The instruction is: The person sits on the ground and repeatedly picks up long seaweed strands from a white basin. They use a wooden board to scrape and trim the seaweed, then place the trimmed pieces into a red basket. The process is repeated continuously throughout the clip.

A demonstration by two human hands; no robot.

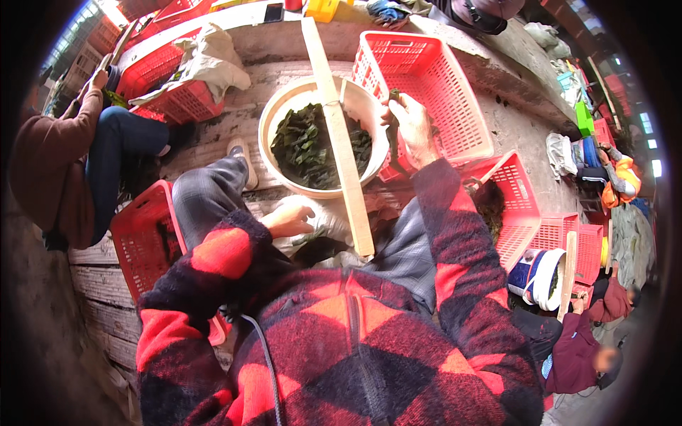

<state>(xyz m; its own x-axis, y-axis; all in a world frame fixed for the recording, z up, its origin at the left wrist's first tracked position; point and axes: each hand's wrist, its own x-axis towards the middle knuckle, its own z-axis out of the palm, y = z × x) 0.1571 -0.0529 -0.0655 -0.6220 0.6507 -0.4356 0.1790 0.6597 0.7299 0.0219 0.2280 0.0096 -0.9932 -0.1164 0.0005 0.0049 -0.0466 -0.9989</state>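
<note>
My right hand (411, 123) grips a dark green strip of kelp-like seaweed (393, 145), which hangs down beside the rim of a white bucket (270, 114). Cut dark green leafy pieces (301, 138) fill part of that bucket. Across its mouth lies a long wooden slat (341, 144), its near end reaching my lap. Over a whitish sack (325, 215) between my legs is my left hand (290, 218), loosely curled and apparently holding nothing. More dark seaweed (319, 250) lies on the sack, partly hidden by the slat and my clothes.
A red plastic crate (453, 96) stands right of the bucket; another crate (517, 213) holding seaweed is nearer. At my left is a third crate (141, 245). A co-worker (58, 160) sits on the left; others sit at right. A low concrete ledge (266, 40) runs beyond the bucket.
</note>
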